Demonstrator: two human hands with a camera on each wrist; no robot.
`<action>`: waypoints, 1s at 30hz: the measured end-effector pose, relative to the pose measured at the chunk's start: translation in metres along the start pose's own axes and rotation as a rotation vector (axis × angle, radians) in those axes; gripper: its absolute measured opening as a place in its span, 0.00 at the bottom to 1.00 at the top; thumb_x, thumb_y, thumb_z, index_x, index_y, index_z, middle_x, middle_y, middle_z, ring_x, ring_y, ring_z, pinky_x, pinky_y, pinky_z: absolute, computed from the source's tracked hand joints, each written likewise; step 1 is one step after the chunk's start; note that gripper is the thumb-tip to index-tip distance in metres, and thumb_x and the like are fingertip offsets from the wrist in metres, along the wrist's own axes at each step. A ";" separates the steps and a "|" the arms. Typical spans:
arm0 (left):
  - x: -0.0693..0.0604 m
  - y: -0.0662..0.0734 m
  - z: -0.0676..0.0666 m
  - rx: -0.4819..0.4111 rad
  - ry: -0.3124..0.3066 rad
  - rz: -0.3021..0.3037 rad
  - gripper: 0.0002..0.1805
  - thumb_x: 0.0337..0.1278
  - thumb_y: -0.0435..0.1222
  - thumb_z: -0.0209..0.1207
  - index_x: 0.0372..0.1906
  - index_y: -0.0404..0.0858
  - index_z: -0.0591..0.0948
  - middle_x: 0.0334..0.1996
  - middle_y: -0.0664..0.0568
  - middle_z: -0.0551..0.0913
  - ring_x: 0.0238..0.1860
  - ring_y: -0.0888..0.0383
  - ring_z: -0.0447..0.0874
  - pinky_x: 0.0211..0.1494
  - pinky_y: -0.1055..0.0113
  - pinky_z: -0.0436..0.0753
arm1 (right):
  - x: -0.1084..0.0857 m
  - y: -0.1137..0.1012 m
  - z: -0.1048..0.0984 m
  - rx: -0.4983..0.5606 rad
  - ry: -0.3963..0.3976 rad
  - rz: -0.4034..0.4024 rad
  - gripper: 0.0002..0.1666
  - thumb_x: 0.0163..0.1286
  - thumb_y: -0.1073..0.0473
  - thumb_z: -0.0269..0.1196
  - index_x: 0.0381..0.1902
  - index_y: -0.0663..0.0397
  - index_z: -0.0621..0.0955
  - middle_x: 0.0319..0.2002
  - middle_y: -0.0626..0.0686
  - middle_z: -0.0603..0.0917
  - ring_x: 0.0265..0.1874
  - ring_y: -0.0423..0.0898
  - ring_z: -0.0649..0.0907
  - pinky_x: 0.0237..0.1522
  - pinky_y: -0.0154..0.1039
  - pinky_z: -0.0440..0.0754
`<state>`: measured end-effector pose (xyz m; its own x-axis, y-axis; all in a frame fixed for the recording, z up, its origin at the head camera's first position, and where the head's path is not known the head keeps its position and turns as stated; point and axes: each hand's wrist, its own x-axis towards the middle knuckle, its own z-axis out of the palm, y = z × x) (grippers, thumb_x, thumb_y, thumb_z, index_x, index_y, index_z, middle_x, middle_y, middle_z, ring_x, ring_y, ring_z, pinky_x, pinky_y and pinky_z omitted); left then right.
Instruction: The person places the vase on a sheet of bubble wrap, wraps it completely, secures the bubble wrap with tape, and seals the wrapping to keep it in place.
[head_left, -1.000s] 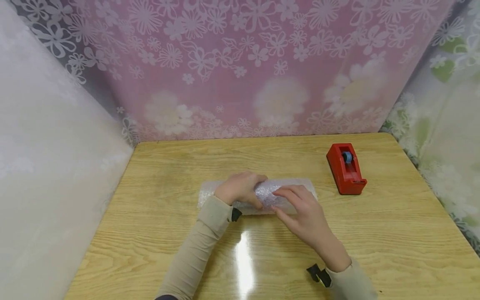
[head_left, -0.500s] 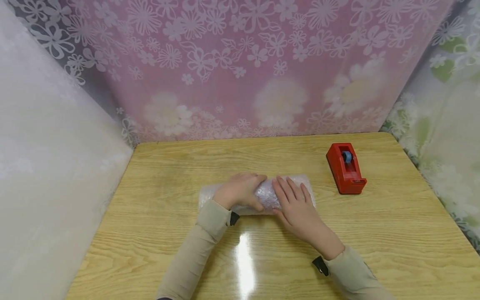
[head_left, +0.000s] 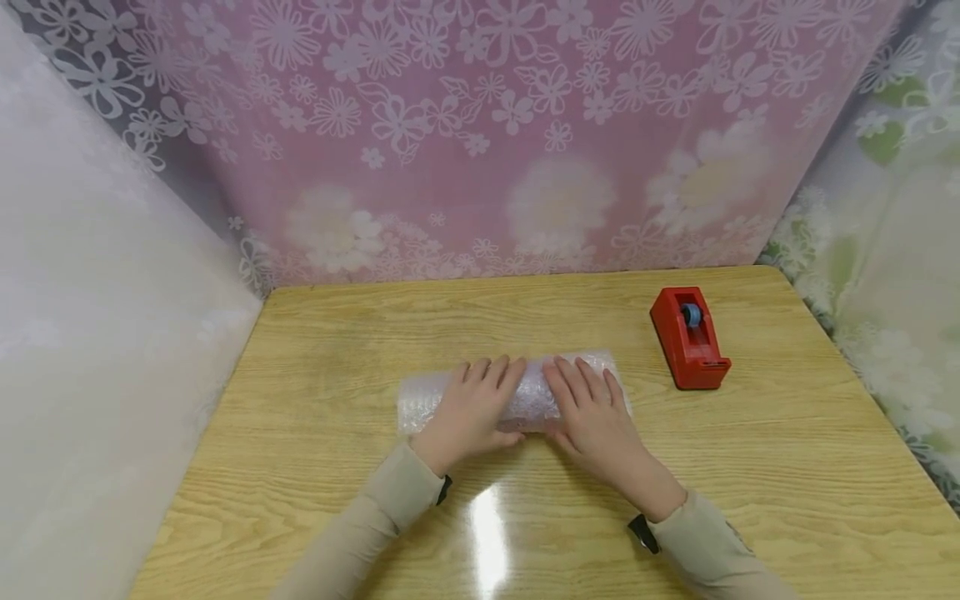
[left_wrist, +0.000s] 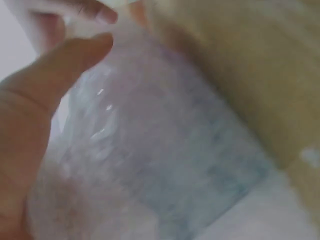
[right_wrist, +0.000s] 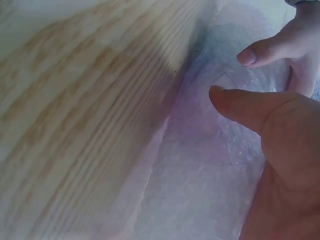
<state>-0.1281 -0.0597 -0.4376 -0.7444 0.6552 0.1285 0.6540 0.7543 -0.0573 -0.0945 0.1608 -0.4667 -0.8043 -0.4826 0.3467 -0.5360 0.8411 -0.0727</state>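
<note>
A roll of bubble wrap [head_left: 536,398], clear with a faint violet tint inside, lies crosswise on the wooden table. My left hand [head_left: 467,417] rests over its left half, fingers spread across the top and thumb along the near side. On the right half lies my right hand [head_left: 596,421], its fingers stretched over the roll. The two thumbs point toward each other at the roll's middle. In the left wrist view, the left thumb [left_wrist: 65,67] lies against the bubble wrap [left_wrist: 150,130]. The right wrist view has the right thumb [right_wrist: 245,105] on the wrap [right_wrist: 200,165].
A red tape dispenser [head_left: 686,342] with a blue-cored tape roll stands at the back right of the wooden table [head_left: 315,500]. Floral curtains [head_left: 480,167] hang behind the table and at both sides.
My right hand has come down from a pinching pose to lie flat over the roll. My left hand has swung nearer the table's front, its fingers now spread over the top.
</note>
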 end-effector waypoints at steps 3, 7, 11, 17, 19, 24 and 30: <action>-0.002 0.004 0.005 0.018 0.070 -0.017 0.57 0.36 0.64 0.72 0.71 0.40 0.63 0.63 0.43 0.75 0.59 0.43 0.75 0.62 0.45 0.74 | 0.000 0.000 0.000 -0.018 0.003 0.010 0.58 0.49 0.47 0.78 0.72 0.57 0.61 0.69 0.64 0.66 0.68 0.67 0.65 0.63 0.71 0.61; -0.001 0.004 0.010 0.022 0.127 -0.024 0.54 0.34 0.63 0.74 0.68 0.41 0.67 0.56 0.47 0.78 0.52 0.47 0.79 0.56 0.51 0.77 | 0.002 0.000 0.002 -0.034 0.013 0.024 0.57 0.47 0.48 0.79 0.70 0.56 0.63 0.70 0.64 0.67 0.68 0.65 0.65 0.63 0.70 0.60; 0.003 0.001 0.011 -0.001 0.109 -0.019 0.53 0.36 0.63 0.73 0.68 0.41 0.67 0.54 0.48 0.79 0.49 0.48 0.80 0.53 0.52 0.79 | 0.006 0.000 0.005 -0.044 0.028 0.041 0.52 0.49 0.51 0.77 0.69 0.55 0.65 0.68 0.63 0.69 0.67 0.64 0.68 0.63 0.70 0.61; 0.013 -0.009 0.010 -0.018 0.053 -0.042 0.55 0.35 0.64 0.73 0.69 0.43 0.66 0.56 0.48 0.79 0.52 0.47 0.80 0.57 0.50 0.78 | 0.017 0.005 0.006 -0.051 0.025 0.053 0.51 0.49 0.54 0.76 0.69 0.55 0.66 0.67 0.63 0.71 0.65 0.65 0.70 0.62 0.70 0.62; 0.018 -0.013 0.010 -0.020 0.048 -0.048 0.55 0.34 0.64 0.73 0.69 0.43 0.66 0.57 0.48 0.78 0.53 0.47 0.79 0.57 0.50 0.77 | 0.022 0.007 0.007 -0.051 0.020 0.061 0.51 0.49 0.55 0.76 0.69 0.55 0.66 0.67 0.63 0.71 0.65 0.65 0.70 0.62 0.70 0.63; 0.031 -0.023 0.011 -0.032 0.040 -0.057 0.55 0.36 0.62 0.73 0.70 0.43 0.65 0.60 0.48 0.77 0.56 0.46 0.78 0.60 0.49 0.75 | 0.036 0.014 0.010 -0.055 0.004 0.094 0.50 0.51 0.55 0.76 0.69 0.56 0.65 0.66 0.63 0.71 0.64 0.65 0.70 0.62 0.70 0.62; 0.045 -0.037 0.014 -0.030 0.061 -0.058 0.54 0.38 0.61 0.73 0.72 0.44 0.65 0.64 0.47 0.74 0.61 0.45 0.75 0.65 0.46 0.71 | 0.051 0.023 0.015 -0.049 -0.024 0.128 0.52 0.53 0.54 0.76 0.71 0.56 0.63 0.67 0.63 0.70 0.65 0.65 0.68 0.63 0.69 0.61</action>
<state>-0.1879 -0.0573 -0.4440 -0.7720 0.6062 0.1910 0.6147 0.7886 -0.0184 -0.1520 0.1520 -0.4646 -0.8715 -0.3758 0.3150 -0.4158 0.9069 -0.0686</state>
